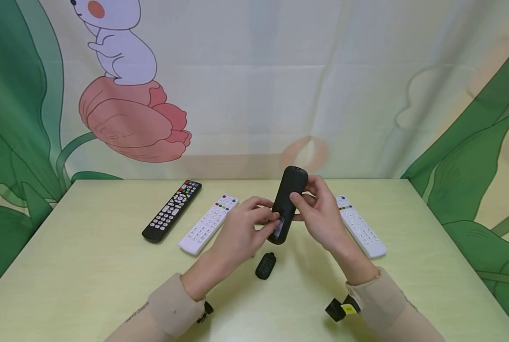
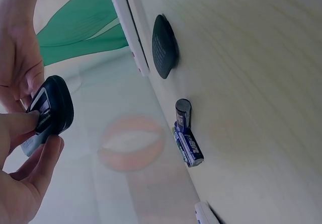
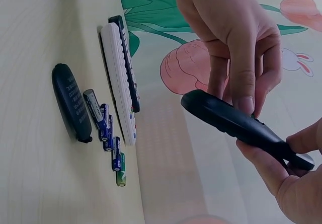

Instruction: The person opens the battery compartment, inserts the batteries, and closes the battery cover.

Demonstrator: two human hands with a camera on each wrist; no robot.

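A black remote control (image 1: 291, 190), back side up, is held tilted above the table. My right hand (image 1: 320, 216) grips its upper part, thumb on the back and fingers around the far edge. My left hand (image 1: 243, 225) pinches the lower end, with fingertips at the uncovered battery compartment (image 1: 278, 229). Something silvery-blue shows inside it, too small to make out. Below lies the black battery cover (image 1: 265, 266), which also appears in the right wrist view. Several blue AA-type batteries (image 3: 104, 123) and a green one (image 3: 121, 172) lie beside it, mostly hidden by my left hand in the head view.
A black remote with white buttons (image 1: 172, 211) lies at left, with a white remote (image 1: 209, 224) beside it. Another white remote (image 1: 361, 228) is behind my right forearm. A printed curtain (image 1: 245, 95) hangs at the table's (image 1: 87, 266) back edge.
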